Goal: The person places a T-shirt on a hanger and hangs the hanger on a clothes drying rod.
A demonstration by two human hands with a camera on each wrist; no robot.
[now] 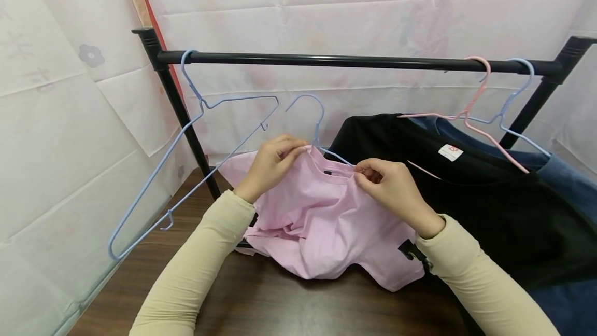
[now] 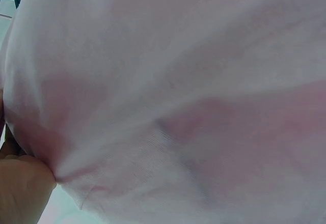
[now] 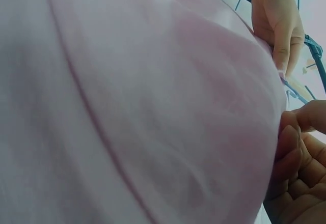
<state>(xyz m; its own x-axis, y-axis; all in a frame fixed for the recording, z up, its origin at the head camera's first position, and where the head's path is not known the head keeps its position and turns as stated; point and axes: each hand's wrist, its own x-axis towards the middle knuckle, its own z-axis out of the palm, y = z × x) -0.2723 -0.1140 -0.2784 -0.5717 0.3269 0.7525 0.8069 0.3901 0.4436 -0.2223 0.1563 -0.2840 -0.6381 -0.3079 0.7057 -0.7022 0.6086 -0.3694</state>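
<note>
A pink T-shirt (image 1: 322, 222) hangs between my two hands, its neckline toward the rack and its lower part bunched near the table. My left hand (image 1: 275, 162) pinches the collar on the left side. On the right side of the neck, my right hand (image 1: 392, 185) pinches the collar edge between thumb and fingers. A blue hanger (image 1: 320, 123) rises from the neck opening, its hook free below the rail; the rest of it is hidden by the shirt. Pink cloth fills most of both wrist views, with the right fingers (image 3: 290, 142) at its edge.
A black rail (image 1: 298, 59) runs across the back. On its left end hangs a bare blue hanger (image 1: 154, 185). To the right, a black shirt (image 1: 466, 211) on a pink hanger (image 1: 478, 87) overlaps a blue garment (image 1: 573, 185) on a blue hanger (image 1: 517, 92). Below is a brown wooden table (image 1: 298, 310).
</note>
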